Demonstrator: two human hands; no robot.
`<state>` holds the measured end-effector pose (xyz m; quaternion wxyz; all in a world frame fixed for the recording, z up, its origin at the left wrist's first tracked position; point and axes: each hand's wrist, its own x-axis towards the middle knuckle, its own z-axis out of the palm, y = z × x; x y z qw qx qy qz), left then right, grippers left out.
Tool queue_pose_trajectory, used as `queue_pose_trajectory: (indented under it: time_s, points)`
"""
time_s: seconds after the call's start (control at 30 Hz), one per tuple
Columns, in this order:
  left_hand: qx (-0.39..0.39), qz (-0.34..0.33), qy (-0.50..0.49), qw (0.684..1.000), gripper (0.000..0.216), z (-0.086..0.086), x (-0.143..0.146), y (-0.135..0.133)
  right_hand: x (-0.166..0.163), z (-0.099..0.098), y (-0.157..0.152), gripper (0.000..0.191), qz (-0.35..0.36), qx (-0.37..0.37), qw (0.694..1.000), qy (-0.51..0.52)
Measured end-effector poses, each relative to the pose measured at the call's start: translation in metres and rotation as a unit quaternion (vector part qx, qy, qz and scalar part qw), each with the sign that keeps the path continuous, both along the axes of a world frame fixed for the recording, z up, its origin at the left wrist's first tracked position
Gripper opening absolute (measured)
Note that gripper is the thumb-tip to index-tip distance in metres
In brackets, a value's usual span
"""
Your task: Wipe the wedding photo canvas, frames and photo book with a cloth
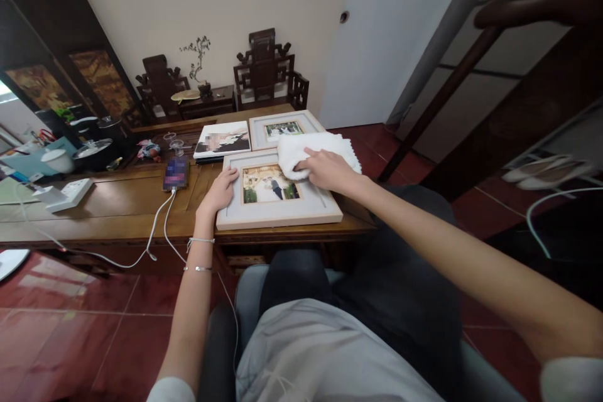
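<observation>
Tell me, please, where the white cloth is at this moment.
In the head view, the white cloth is just right of centre, under the right hand, covering the far right part of the nearer picture frame.

Brown wooden table (125, 204) is carrying everything, polished top showing around the items. Right end: near picture frame (327, 206) is lying flat, photo up, reaching the near edge. Far picture frame (258, 132) is lying just beyond it. White photo panel (223, 140) is sitting left of that one, something dark showing underneath. Phone (176, 174) is lying left of the near frame, face up, white cable (155, 226) trailing over the near edge. Farther left, white power strip (70, 195) is resting near the front. White cup (58, 161) is standing beyond it, among clutter too blurred to sort out.
</observation>
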<state>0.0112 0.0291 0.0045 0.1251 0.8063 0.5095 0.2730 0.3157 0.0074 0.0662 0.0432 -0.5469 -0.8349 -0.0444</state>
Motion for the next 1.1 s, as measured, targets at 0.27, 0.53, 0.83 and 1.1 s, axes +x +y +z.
queue_pose_trajectory:
  time_s: [0.27,0.53,0.83,1.1]
  points:
    - [0.011,0.007,-0.016,1.000,0.053,-0.002,0.001,-0.002,0.009,0.011,-0.060,0.069,0.089,-0.095,0.991,0.007]
    - [0.005,0.011,-0.015,1.000,0.053,0.000,0.003,-0.004,0.020,0.022,-0.101,0.075,0.133,-0.127,0.980,0.070]
    - [0.016,0.016,-0.049,0.999,0.055,0.006,0.007,-0.011,-0.087,0.013,0.033,0.067,0.176,0.079,0.981,0.019]
    - [0.013,0.002,-0.070,0.997,0.054,0.010,0.009,-0.015,-0.133,0.004,0.066,0.047,0.193,-0.016,0.981,-0.028]
